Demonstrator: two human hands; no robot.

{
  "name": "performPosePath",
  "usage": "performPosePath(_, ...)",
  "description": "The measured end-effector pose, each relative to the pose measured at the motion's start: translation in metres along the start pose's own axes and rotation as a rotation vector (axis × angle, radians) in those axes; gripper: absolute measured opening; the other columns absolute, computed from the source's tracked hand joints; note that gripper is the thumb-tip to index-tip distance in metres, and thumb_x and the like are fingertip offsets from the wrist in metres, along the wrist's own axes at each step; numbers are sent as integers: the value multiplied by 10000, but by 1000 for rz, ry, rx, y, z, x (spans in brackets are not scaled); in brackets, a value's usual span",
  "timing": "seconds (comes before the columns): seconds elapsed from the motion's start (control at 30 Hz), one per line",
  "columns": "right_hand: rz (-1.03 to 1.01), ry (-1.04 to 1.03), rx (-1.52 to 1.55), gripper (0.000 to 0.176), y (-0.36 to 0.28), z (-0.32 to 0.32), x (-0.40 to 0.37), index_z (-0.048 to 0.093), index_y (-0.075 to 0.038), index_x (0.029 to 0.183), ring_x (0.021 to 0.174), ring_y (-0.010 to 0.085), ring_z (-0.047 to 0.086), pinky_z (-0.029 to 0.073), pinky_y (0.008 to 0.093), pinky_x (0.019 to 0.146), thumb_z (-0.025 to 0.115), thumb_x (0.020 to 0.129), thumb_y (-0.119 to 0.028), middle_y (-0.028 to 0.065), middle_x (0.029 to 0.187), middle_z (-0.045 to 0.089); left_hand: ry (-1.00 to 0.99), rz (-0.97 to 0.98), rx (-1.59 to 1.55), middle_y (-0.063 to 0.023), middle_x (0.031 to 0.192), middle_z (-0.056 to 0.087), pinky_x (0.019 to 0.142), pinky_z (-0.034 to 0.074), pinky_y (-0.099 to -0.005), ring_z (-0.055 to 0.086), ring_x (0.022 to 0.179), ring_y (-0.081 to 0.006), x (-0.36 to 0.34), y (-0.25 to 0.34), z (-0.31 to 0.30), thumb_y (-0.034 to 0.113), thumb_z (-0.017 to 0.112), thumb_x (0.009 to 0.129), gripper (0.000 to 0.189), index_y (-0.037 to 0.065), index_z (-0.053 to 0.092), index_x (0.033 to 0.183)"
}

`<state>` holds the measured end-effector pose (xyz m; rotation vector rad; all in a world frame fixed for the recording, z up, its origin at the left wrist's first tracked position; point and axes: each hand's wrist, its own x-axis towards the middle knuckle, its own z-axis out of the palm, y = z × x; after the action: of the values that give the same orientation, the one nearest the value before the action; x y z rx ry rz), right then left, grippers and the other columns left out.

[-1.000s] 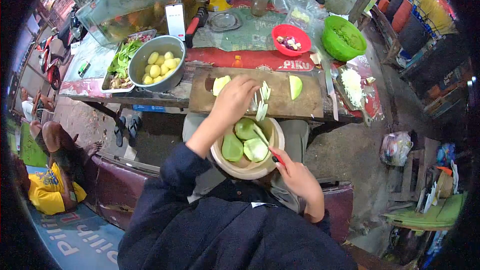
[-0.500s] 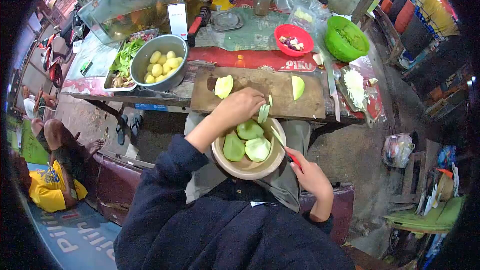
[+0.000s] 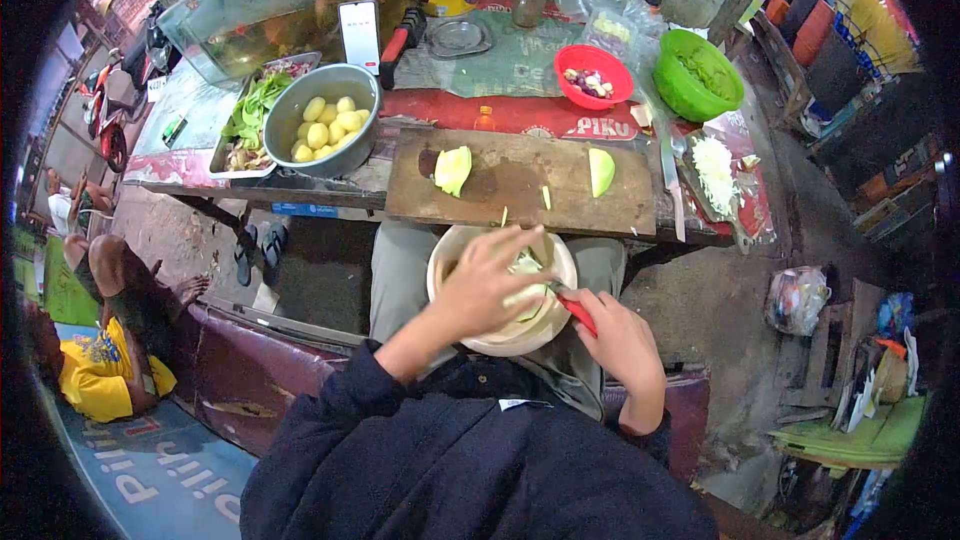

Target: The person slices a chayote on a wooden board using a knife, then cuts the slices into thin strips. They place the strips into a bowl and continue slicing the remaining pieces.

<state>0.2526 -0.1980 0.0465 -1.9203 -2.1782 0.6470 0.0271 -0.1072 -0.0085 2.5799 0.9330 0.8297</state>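
My left hand (image 3: 490,285) is over the cream bowl (image 3: 568,258) in my lap, its fingers spread and apart, hiding much of what lies inside. Pale green cut pieces that look like chayote (image 3: 526,262) show between the fingers. My right hand (image 3: 622,345) grips a small knife by its red handle (image 3: 578,314), the blade reaching over the bowl. Just beyond the bowl is a wooden cutting board (image 3: 500,170). On it rest a pale green chunk (image 3: 453,171), a green-edged wedge (image 3: 601,172) and a small strip (image 3: 546,198).
A grey pot (image 3: 368,135) of peeled potatoes stands left of the board, beside a tray of leafy greens (image 3: 255,110). Behind are a red basket (image 3: 598,98) of shallots and a green basket (image 3: 690,105). A larger knife (image 3: 670,165) lies right, near shredded white vegetable (image 3: 713,175).
My left hand has moved from the board's near edge to above the bowl, its fingers spreading, and the strips at its fingertips are gone from there. The red-handled knife has turned over the bowl.
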Motion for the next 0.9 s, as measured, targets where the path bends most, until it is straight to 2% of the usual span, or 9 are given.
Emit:
performPosePath(0.07, -18, 20, -12, 391, -2, -1, 1, 547, -205, 1274, 888, 381, 666, 549, 478, 742, 663, 903, -160, 146, 983, 634, -30, 9, 93, -94, 1582, 382, 1131, 305, -543, 378, 1386, -365, -18, 12, 19, 424, 661, 920, 393, 343, 675, 1305)
performPosePath(0.13, 2, 54, 34, 370, -2, -2, -1, 581, -144, 1203, 982, 379, 653, 535, 458, 801, 716, 858, -147, 133, 1048, 666, -43, -19, 110, -106, 1613, 316, 1145, 264, -537, 339, 1399, -360, -28, 8, 25, 456, 615, 942, 441, 354, 621, 1371)
performPosePath(0.23, -37, 49, -33, 361, 3, -8, -8, 558, -142, 1208, 934, 366, 664, 547, 461, 761, 698, 876, -155, 132, 984, 653, 9, -124, 308, -106, 1563, 395, 1128, 291, -511, 392, 1371, -311, -37, -5, 27, 442, 606, 956, 382, 316, 665, 1312)
performPosePath(0.33, -37, 47, 27, 335, 1, -22, -9, 560, -132, 1219, 947, 379, 664, 541, 476, 770, 669, 903, -164, 148, 1021, 679, -81, -204, 288, -127, 1531, 418, 1113, 290, -513, 381, 1366, -342, -40, -17, 18, 398, 584, 976, 373, 278, 657, 1321)
performPosePath(0.47, 87, 114, 136, 329, 5, -28, 17, 572, -107, 1230, 1016, 404, 650, 523, 477, 808, 663, 921, -173, 185, 1118, 686, 47, -252, 63, -88, 1279, 616, 975, 408, -434, 568, 1150, -282, -36, -22, 1, 249, 711, 897, 253, 157, 715, 1133)
performPosePath(0.6, 99, 243, 149, 352, 33, -1, 55, 520, -110, 1308, 1025, 451, 634, 508, 504, 811, 601, 975, -188, 229, 1116, 673, 180, -253, 58, -57, 1104, 677, 896, 433, -403, 615, 1035, -266, -30, -26, -13, 180, 759, 847, 169, 118, 727, 1001)
performPosePath(0.73, 34, 13, 288, 378, 37, 6, 60, 521, -100, 1321, 1026, 443, 647, 513, 468, 825, 616, 968, -195, 222, 1114, 679, 350, -321, 72, -45, 1049, 685, 869, 424, -391, 605, 1014, -247, -21, -35, -25, 148, 712, 880, 94, 95, 734, 954)
performPosePath(0.8, -124, -113, 347, 382, 41, 11, 55, 541, -92, 1310, 992, 423, 664, 522, 438, 826, 638, 955, -193, 209, 1097, 685, 390, -351, 100, -43, 1057, 687, 864, 426, -388, 606, 1014, -248, -20, -44, -32, 137, 702, 893, 93, 94, 735, 968)
performPosePath(0.9, -154, -176, 407, 344, 43, 6, 44, 582, -71, 1262, 888, 300, 688, 526, 374, 801, 653, 945, -186, 176, 1018, 682, 390, -342, 139, -41, 1079, 683, 866, 436, -392, 605, 1026, -260, -13, -60, -41, 133, 705, 892, 125, 100, 728, 1010)
